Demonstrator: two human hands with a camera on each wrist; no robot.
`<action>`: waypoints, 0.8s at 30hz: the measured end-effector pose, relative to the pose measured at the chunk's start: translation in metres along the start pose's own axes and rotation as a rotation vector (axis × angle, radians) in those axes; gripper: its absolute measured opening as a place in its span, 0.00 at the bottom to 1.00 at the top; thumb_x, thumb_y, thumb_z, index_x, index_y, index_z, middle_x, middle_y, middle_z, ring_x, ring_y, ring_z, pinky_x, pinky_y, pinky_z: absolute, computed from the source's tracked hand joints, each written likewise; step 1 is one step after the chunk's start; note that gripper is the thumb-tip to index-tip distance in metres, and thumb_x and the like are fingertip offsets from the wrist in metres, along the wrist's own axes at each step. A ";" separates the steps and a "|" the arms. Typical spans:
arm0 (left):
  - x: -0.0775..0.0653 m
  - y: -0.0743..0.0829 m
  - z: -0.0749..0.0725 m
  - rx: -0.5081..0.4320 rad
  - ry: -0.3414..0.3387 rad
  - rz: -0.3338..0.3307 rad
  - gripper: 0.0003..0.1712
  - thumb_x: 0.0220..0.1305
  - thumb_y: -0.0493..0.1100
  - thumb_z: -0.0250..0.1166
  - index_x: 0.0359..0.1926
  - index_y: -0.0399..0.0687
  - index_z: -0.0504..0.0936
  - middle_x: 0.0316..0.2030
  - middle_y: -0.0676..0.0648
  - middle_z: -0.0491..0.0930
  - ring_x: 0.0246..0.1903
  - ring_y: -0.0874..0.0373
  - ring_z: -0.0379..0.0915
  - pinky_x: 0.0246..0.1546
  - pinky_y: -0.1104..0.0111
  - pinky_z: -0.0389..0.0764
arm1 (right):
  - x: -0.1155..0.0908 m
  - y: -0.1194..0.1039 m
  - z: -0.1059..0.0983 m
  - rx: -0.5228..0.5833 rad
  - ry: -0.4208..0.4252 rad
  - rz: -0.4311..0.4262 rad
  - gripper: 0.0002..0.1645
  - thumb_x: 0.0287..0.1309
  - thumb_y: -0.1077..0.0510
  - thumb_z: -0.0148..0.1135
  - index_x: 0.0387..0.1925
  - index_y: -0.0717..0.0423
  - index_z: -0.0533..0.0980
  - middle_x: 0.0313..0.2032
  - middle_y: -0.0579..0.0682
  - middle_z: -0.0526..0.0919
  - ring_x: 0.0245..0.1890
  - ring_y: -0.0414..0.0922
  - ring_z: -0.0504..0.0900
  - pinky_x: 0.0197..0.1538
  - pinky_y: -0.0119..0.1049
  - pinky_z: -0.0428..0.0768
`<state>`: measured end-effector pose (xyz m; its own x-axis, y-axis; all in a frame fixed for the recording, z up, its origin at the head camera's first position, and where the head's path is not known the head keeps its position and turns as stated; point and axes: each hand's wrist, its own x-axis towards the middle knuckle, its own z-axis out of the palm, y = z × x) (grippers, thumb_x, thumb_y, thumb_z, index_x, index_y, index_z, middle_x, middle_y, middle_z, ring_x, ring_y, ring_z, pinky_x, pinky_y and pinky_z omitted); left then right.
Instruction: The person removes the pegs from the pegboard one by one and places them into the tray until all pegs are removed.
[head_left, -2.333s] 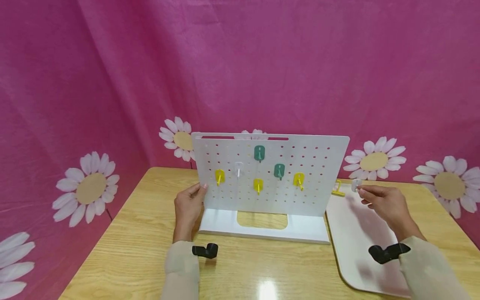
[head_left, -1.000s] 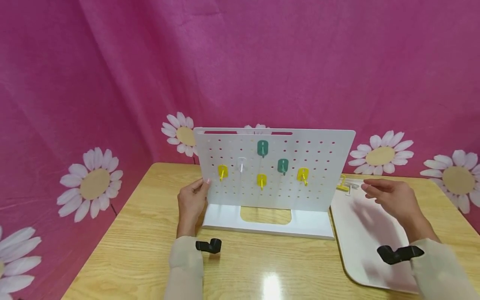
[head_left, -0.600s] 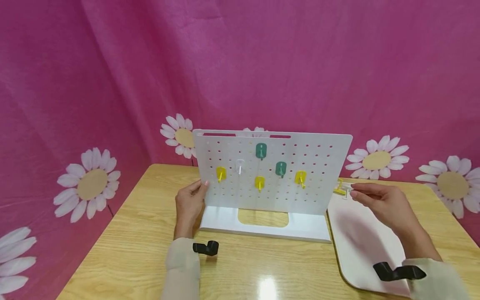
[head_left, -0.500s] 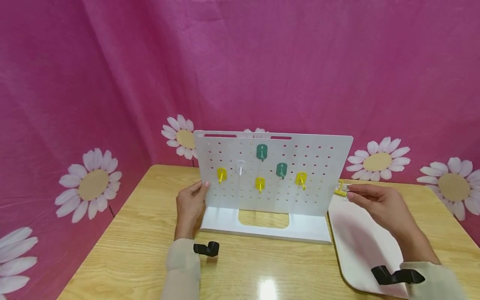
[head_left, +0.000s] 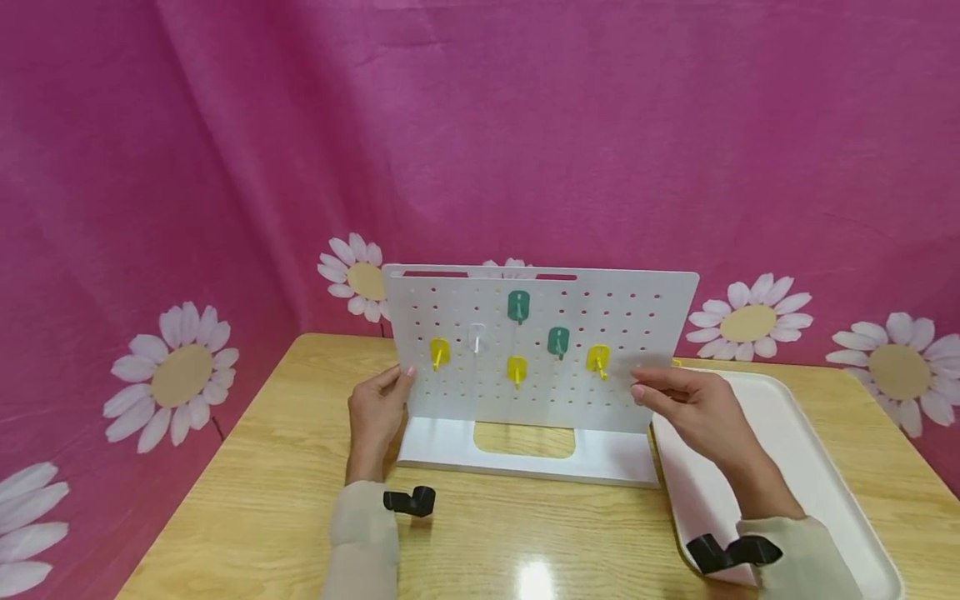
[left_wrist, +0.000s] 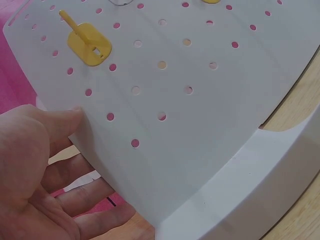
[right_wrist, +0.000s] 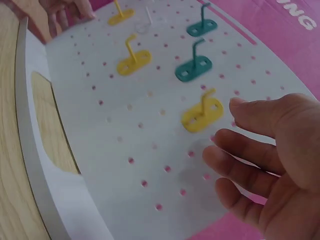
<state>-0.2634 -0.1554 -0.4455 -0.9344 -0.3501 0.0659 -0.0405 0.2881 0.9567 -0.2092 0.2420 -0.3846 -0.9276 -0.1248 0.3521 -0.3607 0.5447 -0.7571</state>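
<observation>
A white pegboard (head_left: 465, 402) stands upright on its base. My left hand (head_left: 377, 412) grips its left edge; in the left wrist view the thumb (left_wrist: 65, 121) lies on the front and the fingers reach behind. My right hand (head_left: 697, 408) is in front of the board's right part, thumb and fingers apart, holding nothing visible. Closest to it is the right yellow hook (right_wrist: 202, 116). The board also carries a left yellow hook (head_left: 440, 353), a lower yellow hook (head_left: 517, 372), an upper green hook (head_left: 519, 307), a second green hook (head_left: 558, 342) and a clear hook (head_left: 477, 337).
Right of the board lies a white tray (head_left: 787, 450) on the wooden table (head_left: 247, 500). A bit of yellow hook (head_left: 677, 363) shows behind the board's right edge. A pink curtain (head_left: 525, 150) with daisies hangs behind.
My right hand held a clear hook over the tray, let it go there, hovered by the tray's hooks, then moved left to the board. My left hand keeps its grip.
</observation>
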 end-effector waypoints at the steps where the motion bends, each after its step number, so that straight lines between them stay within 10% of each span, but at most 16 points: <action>1: 0.000 0.000 0.000 0.002 0.002 -0.003 0.25 0.67 0.56 0.67 0.59 0.48 0.84 0.49 0.43 0.85 0.39 0.52 0.78 0.35 0.67 0.77 | 0.001 -0.001 0.004 0.007 -0.007 -0.002 0.19 0.63 0.59 0.69 0.52 0.65 0.82 0.44 0.57 0.86 0.38 0.35 0.84 0.40 0.26 0.79; 24: -0.001 -0.001 0.000 -0.009 0.003 -0.004 0.24 0.68 0.54 0.66 0.59 0.48 0.83 0.50 0.42 0.84 0.43 0.50 0.77 0.36 0.65 0.77 | 0.016 -0.014 0.037 0.042 0.036 0.058 0.12 0.63 0.62 0.68 0.46 0.61 0.86 0.32 0.51 0.86 0.34 0.48 0.84 0.35 0.35 0.75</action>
<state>-0.2624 -0.1550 -0.4462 -0.9330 -0.3542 0.0630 -0.0411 0.2789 0.9594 -0.2224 0.2016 -0.3893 -0.9433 -0.0639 0.3256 -0.3107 0.5144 -0.7993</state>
